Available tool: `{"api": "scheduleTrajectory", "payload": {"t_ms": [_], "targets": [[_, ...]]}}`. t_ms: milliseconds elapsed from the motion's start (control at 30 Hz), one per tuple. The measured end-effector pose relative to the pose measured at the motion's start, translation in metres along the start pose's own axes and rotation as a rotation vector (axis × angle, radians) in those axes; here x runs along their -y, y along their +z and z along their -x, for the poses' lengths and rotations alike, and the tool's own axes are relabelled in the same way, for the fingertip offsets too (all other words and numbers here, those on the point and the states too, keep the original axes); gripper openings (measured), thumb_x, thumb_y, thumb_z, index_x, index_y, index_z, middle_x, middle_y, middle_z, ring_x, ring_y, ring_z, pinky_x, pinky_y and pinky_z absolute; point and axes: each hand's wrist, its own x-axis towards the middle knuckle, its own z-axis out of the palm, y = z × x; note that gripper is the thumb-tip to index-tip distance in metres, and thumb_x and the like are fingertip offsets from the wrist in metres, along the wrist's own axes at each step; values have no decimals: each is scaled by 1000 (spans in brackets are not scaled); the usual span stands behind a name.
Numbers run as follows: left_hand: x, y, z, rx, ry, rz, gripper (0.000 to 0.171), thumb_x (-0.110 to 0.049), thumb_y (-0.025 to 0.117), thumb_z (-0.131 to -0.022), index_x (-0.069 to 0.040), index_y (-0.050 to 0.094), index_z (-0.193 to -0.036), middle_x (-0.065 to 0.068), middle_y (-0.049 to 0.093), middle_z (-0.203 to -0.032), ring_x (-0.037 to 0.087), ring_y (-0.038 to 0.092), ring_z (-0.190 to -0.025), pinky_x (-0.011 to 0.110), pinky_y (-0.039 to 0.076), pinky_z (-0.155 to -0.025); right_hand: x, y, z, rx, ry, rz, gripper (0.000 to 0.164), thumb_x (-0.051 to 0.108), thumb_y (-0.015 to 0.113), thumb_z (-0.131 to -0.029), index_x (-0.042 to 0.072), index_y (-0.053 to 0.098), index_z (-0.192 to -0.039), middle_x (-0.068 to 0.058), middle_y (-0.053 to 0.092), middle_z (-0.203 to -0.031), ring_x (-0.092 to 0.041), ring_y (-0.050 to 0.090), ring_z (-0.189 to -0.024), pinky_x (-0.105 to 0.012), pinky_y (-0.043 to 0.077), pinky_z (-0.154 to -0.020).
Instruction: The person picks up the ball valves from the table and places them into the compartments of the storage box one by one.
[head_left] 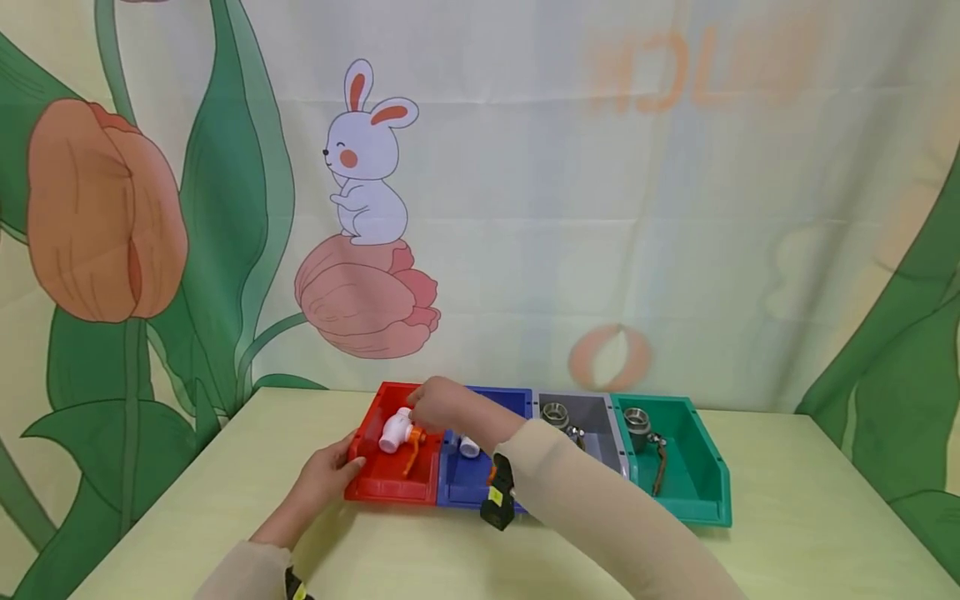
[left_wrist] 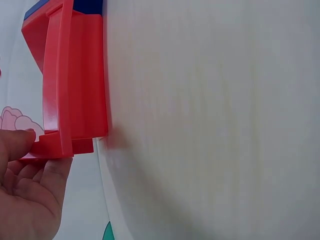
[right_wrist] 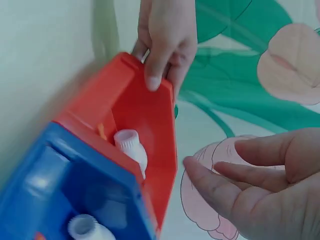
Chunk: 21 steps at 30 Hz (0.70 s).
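two hands at the red bin (head_left: 375, 487): left hand (head_left: 326, 473) pinches its corner, right hand (head_left: 442, 406) hovers fingers apart over the valve (head_left: 397, 433) inside; a nudge might tip the bin.

We wear cream long sleeves (head_left: 600, 508) on both arms, with a black strap-on device (head_left: 498, 493) bearing a yellow label at each wrist.
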Motion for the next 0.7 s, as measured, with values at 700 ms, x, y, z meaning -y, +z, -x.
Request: {"api": "scheduleTrajectory", "payload": {"t_ms": [700], "targets": [[0,2,-1,15,-3,11,60,-10,50,-106,4,24,-159,33,38,-158,50,45,-140,53,52,-108,-73,24,102,-106,-87,-713,38,0,51,-103,-5,56,-140,-24,60,-138,-36,63,-127,-49,53,-111]]}}
